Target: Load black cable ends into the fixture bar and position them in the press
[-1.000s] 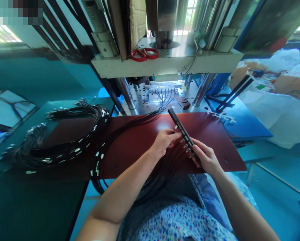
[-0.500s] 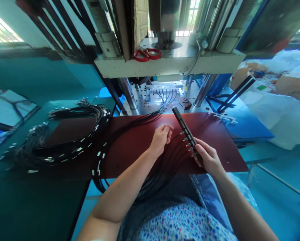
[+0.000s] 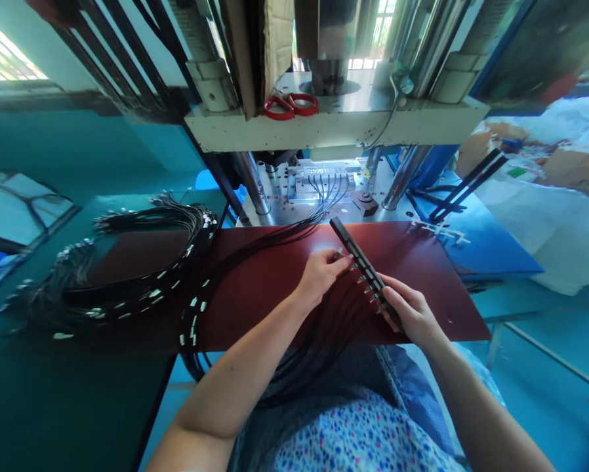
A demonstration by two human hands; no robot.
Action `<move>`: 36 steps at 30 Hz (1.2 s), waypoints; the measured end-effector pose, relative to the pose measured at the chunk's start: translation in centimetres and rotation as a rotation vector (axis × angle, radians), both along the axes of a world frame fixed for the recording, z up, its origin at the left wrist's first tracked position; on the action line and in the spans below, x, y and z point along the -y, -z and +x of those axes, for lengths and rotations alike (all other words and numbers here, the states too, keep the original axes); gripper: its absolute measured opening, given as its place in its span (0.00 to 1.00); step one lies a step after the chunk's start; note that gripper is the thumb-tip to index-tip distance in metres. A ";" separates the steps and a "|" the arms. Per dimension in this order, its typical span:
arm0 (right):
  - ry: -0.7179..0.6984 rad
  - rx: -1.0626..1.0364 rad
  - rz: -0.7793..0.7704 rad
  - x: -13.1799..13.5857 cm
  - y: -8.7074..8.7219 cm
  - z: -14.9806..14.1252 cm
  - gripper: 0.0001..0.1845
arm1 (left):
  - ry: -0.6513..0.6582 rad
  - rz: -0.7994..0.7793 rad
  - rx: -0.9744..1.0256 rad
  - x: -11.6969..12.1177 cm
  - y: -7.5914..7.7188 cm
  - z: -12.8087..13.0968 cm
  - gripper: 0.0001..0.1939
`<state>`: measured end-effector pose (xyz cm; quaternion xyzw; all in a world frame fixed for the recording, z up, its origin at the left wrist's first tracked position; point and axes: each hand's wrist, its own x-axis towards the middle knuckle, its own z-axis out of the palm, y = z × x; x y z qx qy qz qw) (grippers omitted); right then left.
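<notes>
My right hand [image 3: 408, 311] grips the near end of a long black slotted bar [image 3: 354, 255], held slanted above the red-brown board [image 3: 422, 262]. Several black cables with metal plug ends [image 3: 368, 288] sit in the bar's slots and trail down toward my lap. My left hand [image 3: 320, 275] is closed in a pinch on one cable's plug end, pressed against the bar's upper slots. Both forearms reach in from the bottom of the view.
A press machine [image 3: 334, 124] stands behind the board, with red scissors [image 3: 290, 105] on its platen and a wired fixture [image 3: 321, 180] under it. A big bundle of black cables [image 3: 127, 275] lies at left. Blue table [image 3: 486, 252] and white bags [image 3: 560, 223] lie at right.
My left hand pulled back from the bar with its fingers curled, then returned to the bar with a cable end. My right hand kept hold of the bar, which tilted slightly.
</notes>
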<state>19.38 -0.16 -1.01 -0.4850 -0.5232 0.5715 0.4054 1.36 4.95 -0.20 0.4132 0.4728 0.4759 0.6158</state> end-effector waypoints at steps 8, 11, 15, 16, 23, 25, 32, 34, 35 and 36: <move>-0.115 0.192 0.047 -0.4 0.6 -0.1 0.26 | -0.028 -0.024 0.012 -0.1 0.4 -0.6 0.10; -0.046 0.088 0.031 -0.3 0.6 -0.2 0.24 | -0.027 -0.136 0.229 0.0 0.2 -0.8 0.11; -0.006 0.025 0.008 -0.2 0.4 0.0 0.25 | -0.094 -0.390 0.454 -0.3 0.4 -1.3 0.11; -0.014 0.023 0.003 -0.2 0.3 0.0 0.25 | -0.094 -0.393 0.453 -0.4 0.5 -1.3 0.11; -0.076 0.057 -0.008 -0.4 0.2 0.3 0.24 | -0.124 -0.057 0.109 -0.6 1.2 -1.0 0.14; -0.097 0.068 -0.011 -0.5 0.1 0.3 0.25 | -0.116 0.006 -0.002 -0.8 1.1 -1.1 0.14; -0.165 0.222 0.006 -0.7 0.0 0.0 0.27 | -0.073 0.009 -0.099 -1.7 1.2 -1.8 0.13; -0.172 0.235 0.001 -0.7 0.0 -0.2 0.28 | -0.028 -0.022 -0.080 -2.1 1.4 -1.7 0.13; -0.163 0.232 -0.007 -0.7 -0.1 -0.3 0.28 | 0.005 -0.022 -0.108 -2.5 1.4 -1.7 0.13; -0.147 0.226 -0.017 -0.8 -0.1 -0.4 0.29 | 0.043 0.005 -0.180 -2.8 1.4 -1.8 0.14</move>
